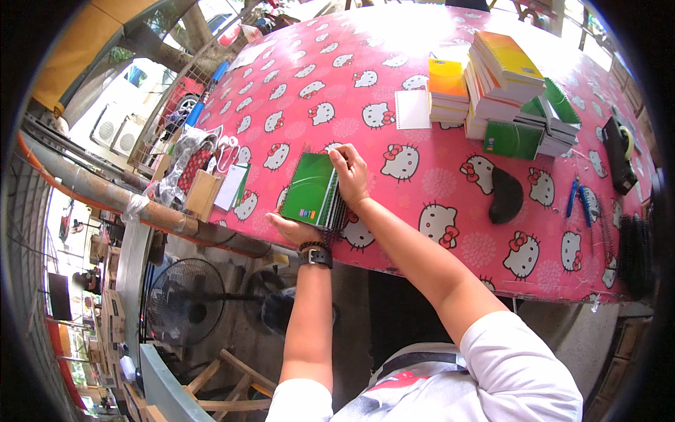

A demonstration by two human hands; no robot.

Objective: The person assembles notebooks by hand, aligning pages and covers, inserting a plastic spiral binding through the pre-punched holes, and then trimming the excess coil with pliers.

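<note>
A stack of green spiral notebooks [309, 184] lies at the near left edge of the pink table, black coils along its right and near sides. Against the near end of the stack is my left hand [294, 229], its thumb sticking out to the left and its other fingers mostly hidden by the notebooks. My right hand [350, 174] is closed at the stack's right edge, fingers curled near the far corner. The stack sits between both hands, its top cover facing up.
Piled notebooks [508, 63] with yellow, orange and green covers stand at the far right, beside a white perforated sheet [412, 110]. Nearer lie a black curved object [506, 195], a blue-handled tool [575, 197], a tape dispenser [619, 155] and black coils [635, 257]. A fan [186, 302] stands below.
</note>
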